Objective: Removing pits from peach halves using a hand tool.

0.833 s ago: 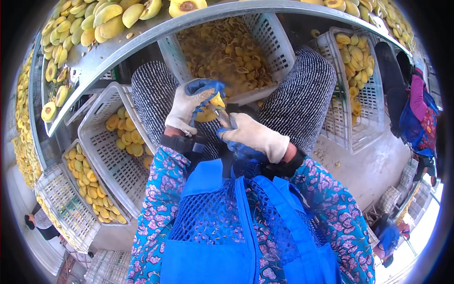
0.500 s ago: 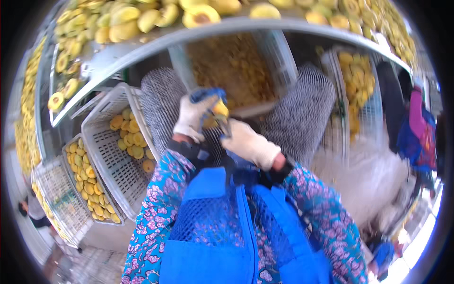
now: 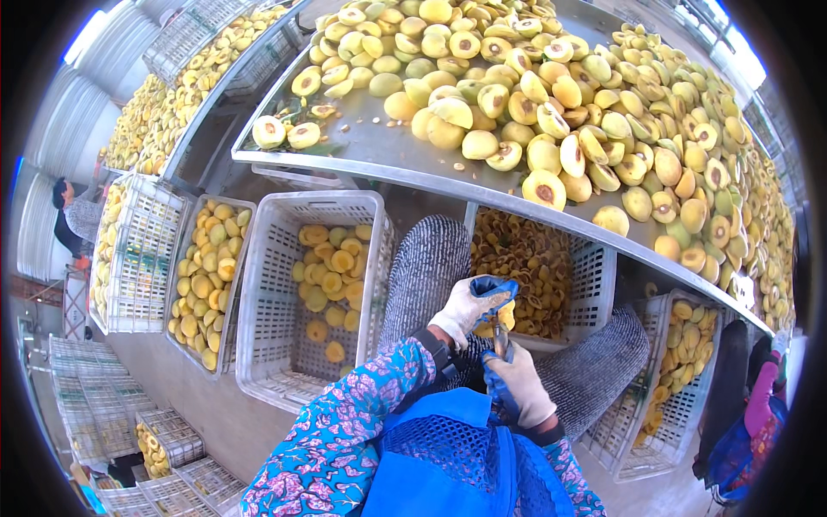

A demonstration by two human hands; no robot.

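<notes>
My left hand point(image 3: 465, 312), in a white glove with blue-coated fingers, is closed around a yellow peach half point(image 3: 506, 317). In my right hand point(image 3: 525, 386), gloved the same way, is a small metal pitting tool point(image 3: 500, 343), its tip up against the fruit. The tool's exact end shape is hidden by the peach. Both hands are over my lap, in front of a crate point(image 3: 594, 280) between my knees, which holds brownish-yellow fruit scraps point(image 3: 521, 250).
A metal table point(image 3: 362, 129) heaped with halved peaches point(image 3: 525, 108) spans the far side, its raised edge above my knees. To my left stands a grey crate point(image 3: 267, 319) partly filled with peach halves, beside a fuller crate point(image 3: 247, 284). Another crate point(image 3: 655, 448) stands right, near a person point(image 3: 758, 414).
My view has swung, bringing more of the table and left-hand crates into sight. Both hands stay together, still with the peach half and the tool.
</notes>
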